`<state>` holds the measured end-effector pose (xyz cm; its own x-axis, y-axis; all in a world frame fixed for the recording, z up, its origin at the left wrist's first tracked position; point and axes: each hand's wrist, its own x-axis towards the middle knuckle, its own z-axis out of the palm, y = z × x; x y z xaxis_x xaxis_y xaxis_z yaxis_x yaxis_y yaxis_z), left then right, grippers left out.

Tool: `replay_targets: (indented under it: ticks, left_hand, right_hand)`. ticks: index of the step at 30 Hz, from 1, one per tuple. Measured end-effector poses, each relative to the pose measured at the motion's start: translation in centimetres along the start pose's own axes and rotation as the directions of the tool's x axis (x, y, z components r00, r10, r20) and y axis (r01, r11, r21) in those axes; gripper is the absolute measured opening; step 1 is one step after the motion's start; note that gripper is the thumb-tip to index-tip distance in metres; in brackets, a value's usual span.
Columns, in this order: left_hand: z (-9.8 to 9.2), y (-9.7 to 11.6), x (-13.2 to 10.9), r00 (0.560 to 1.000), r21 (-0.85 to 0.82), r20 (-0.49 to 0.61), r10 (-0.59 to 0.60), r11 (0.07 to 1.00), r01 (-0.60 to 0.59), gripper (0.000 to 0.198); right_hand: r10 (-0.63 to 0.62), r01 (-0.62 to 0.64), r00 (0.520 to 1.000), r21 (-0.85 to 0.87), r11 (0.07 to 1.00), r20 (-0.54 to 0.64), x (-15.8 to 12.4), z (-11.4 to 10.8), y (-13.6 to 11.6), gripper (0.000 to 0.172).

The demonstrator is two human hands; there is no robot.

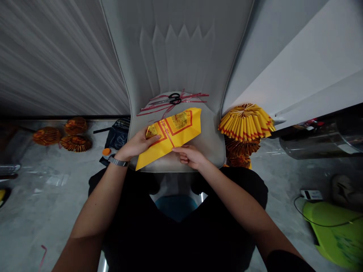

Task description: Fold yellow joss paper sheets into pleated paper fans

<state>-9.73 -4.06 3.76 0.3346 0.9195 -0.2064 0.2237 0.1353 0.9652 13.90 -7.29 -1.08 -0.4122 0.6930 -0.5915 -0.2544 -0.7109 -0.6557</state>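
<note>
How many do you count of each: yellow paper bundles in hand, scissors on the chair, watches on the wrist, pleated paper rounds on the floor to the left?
Yellow paper bundle: 1
Scissors: 1
Watch: 1
Pleated paper rounds: 3
Total: 6

My paper [184,132] is bright yellow, bordered and lettered in red, with shiny gold panels. I see pink ribbons [147,110], black scissors handles [175,100], a grey chair [178,56] patterned with pointed stripes, and a yellow pleated stack [246,122] banded red.
</note>
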Motion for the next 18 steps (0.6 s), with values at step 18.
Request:
replay_targets:
  ticks: [18]
  left_hand:
    - [0.1, -2.2, 1.2, 0.991, 0.169, -0.135, -0.016, 0.985, 0.039, 0.054]
  right_hand:
    - [-0.588, 0.530, 0.756, -0.258, 0.808, -0.287, 0.6, -1.1, 0.0, 0.054]
